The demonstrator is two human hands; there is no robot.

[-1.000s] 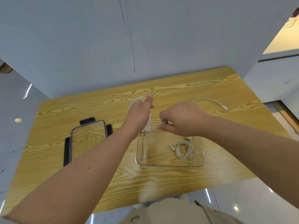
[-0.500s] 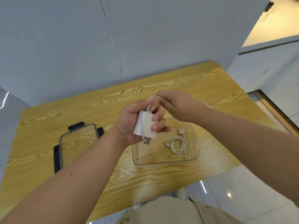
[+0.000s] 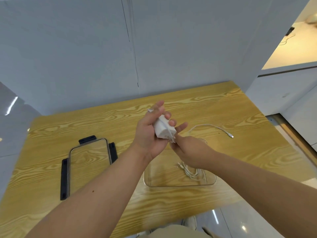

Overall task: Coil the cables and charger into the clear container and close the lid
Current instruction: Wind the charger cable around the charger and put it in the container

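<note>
My left hand (image 3: 151, 133) is raised over the table and grips a white charger block (image 3: 163, 128) with a white cable wound round it. My right hand (image 3: 190, 152) is just below the block, its fingers pinching that cable at the block's lower end. The cable's loose end (image 3: 211, 126) trails over the table to the right. Under my right hand stands the clear container (image 3: 159, 179), open, with a coiled white cable (image 3: 192, 171) lying inside at its right side. The container's far edge is hidden by my hands.
The clear lid (image 3: 87, 162) with dark clips lies flat on the wooden table (image 3: 248, 152) to the left of the container. A grey wall rises behind the table. The table's near edge is close to my body, with glossy floor to the right.
My left hand has lifted the charger block and turned it. My right hand has dropped from above the block to its lower end, carrying the cable round it. The loose end is back in sight.
</note>
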